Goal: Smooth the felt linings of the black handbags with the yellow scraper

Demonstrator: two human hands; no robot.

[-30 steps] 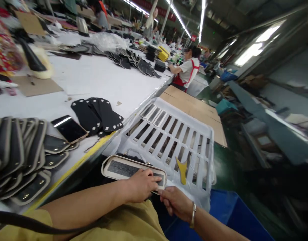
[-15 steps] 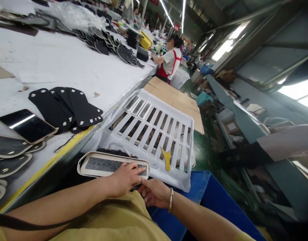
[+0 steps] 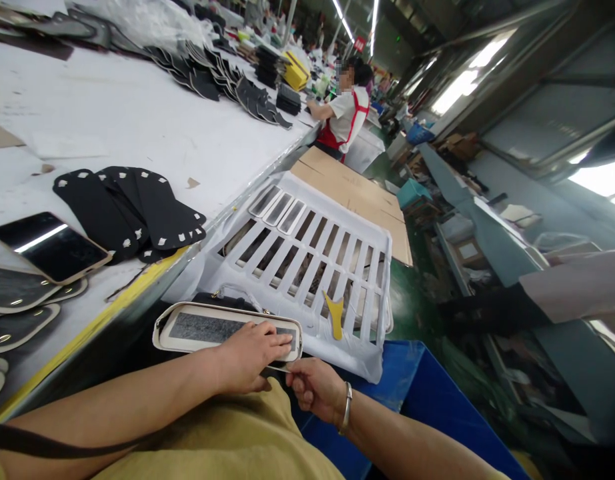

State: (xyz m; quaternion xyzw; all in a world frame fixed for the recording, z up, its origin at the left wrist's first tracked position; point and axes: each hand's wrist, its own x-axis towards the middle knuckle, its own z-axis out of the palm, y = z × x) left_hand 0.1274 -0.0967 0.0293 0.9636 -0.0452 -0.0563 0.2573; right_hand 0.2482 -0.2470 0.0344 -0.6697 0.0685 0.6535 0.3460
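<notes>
Left hand [image 3: 247,358]: you are laying it over the top of the cream-rimmed piece [image 3: 202,327], fingers extending across the grey strip; whether the thumb is gripping underneath, you cannot tell from this angle.

Right hand [image 3: 312,387]: you are curling the fingers and pinching the rim at the near right corner of the same piece, with thumb and forefinger meeting there. A metal bracelet [image 3: 347,403] is circling that wrist.

Cream-rimmed piece, one: lying lengthwise in front of your body, beside the near left part of the pale slotted rack [image 3: 332,357]; a black part with gold-coloured fittings is showing along its far side.

On the rack: three grey pieces with white borders [image 3: 277,208], lying side by side at the far left corner; one yellow forked piece [image 3: 334,317], resting toward the near right.

Around the rack: a cardboard sheet [image 3: 352,200], lying beyond it; a blue bin [image 3: 417,400], standing at its near right.

On the table [image 3: 102,93], to your left: black panels with white tabs [image 3: 152,207], fanning over one another; a phone [image 3: 50,247], lying partly over dark studded pieces [image 3: 17,290]; a yellow strip [image 3: 102,327], running along the near edge.

Beyond: a person in red straps [image 3: 350,117], sitting or standing at the table's side.
</notes>
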